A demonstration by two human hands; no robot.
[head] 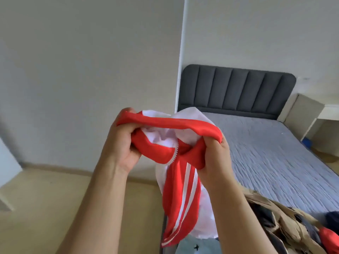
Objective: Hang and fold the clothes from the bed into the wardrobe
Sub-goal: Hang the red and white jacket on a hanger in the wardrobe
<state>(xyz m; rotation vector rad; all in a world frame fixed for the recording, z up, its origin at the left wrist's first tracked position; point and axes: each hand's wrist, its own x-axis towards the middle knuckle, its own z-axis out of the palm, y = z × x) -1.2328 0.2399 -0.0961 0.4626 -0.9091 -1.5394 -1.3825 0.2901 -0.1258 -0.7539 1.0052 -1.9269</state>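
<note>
Both hands gripped a red jacket (172, 195), held up in the air in front of the person. The left hand (122, 145) had its fingers curled round a bunched red edge of the cloth. The right hand (214, 158) clutched another gather of the same edge, with a red band pulled taut between the two fists. White lining showed inside the opening, zip teeth ran down the middle, and a red part with white stripes hung slack below the hands.

Its lowest end dangled over the near corner of the bed (275, 153), above a pale blue garment (194, 248). A heap of clothes (286, 228), tan, dark and red, sat on the bed's near end, just right of the right forearm. From there the grey-blue quilted top stretched to the dark padded headboard (236, 88).

Left of the bed's edge, a wide stretch of floor (55, 208) ran to the plain wall (82, 70). A white desk (315, 116) stood against the bed's far side.
</note>
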